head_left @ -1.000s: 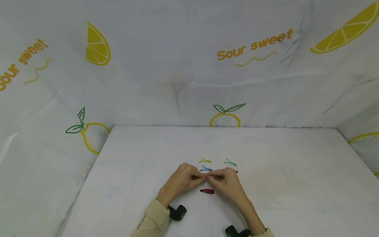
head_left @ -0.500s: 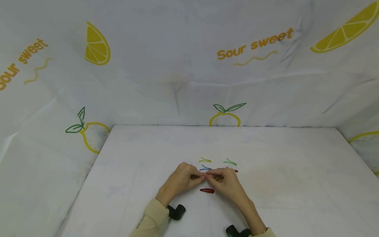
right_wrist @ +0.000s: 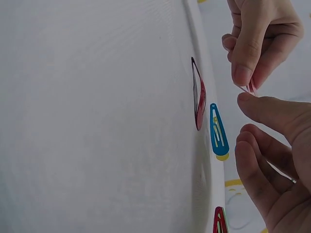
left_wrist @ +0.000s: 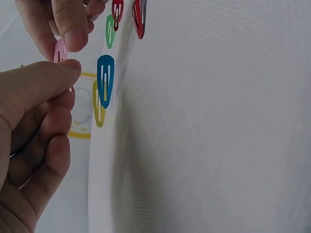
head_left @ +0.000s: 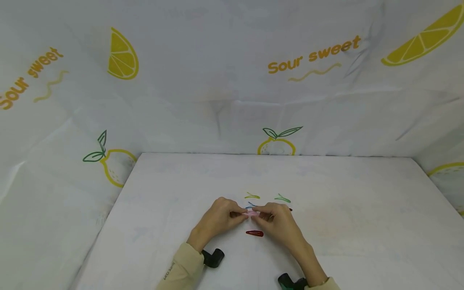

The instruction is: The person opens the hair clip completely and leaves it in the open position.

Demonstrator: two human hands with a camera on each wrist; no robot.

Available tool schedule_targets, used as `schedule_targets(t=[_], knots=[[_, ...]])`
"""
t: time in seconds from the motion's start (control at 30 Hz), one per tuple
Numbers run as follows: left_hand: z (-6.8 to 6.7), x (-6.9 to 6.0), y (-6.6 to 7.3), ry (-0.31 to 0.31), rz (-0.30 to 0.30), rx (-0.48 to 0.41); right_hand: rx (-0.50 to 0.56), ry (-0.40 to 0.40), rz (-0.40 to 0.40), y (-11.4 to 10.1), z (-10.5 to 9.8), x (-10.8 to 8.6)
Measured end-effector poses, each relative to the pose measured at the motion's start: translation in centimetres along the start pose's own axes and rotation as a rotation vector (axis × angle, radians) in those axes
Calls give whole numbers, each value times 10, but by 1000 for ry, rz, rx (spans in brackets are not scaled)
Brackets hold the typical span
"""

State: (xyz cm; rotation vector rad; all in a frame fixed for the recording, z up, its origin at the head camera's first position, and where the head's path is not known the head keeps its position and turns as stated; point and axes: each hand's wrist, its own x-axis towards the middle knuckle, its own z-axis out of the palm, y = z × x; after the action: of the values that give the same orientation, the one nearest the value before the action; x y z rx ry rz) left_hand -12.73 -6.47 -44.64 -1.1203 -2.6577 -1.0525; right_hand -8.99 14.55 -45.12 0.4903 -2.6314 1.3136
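Observation:
Between my two hands, raised over the table, is a small pink hair clip (head_left: 249, 213). My left hand (head_left: 220, 219) pinches one end of it between thumb and forefinger. The other end is between the thumb and forefinger of my right hand (head_left: 279, 223). In the left wrist view, fingertips cover much of the pink clip (left_wrist: 60, 48). A blue hair clip (head_left: 249, 206) lies just beyond the fingertips, partly covered by them. Nearer to me, below the hands, lies a dark red hair clip (head_left: 255, 233).
Farther back on the white table (head_left: 362, 225) lie a yellow hair clip (head_left: 252, 196) and a green one. A second red clip (right_wrist: 219, 221) is mostly behind my right hand in the head view. A lemon-print sheet (head_left: 203, 80) hangs behind the table.
My hands have drawn slightly apart and tilted, so the pink clip, earlier almost covered by the fingers, now shows between them. The clips on the table lie as before.

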Motion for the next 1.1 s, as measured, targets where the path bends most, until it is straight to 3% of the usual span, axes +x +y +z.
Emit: schedule_targets(t=[0.3, 0.5, 0.67, 0.87, 1.1], knots=[[-4, -4, -6, 57, 9, -36, -50, 18, -29, 1, 3, 4], [-9, -6, -13, 106, 36, -2, -82, 23, -32, -1, 5, 10], [-15, -8, -18, 121, 29, 17, -93, 37, -71, -4, 8, 17], [-19, -9, -23, 120, 21, 66, -100, 37, -53, -5, 12, 25], [-22, -10, -28, 148, 57, 104, -103, 11, -57, -6, 17, 32]])
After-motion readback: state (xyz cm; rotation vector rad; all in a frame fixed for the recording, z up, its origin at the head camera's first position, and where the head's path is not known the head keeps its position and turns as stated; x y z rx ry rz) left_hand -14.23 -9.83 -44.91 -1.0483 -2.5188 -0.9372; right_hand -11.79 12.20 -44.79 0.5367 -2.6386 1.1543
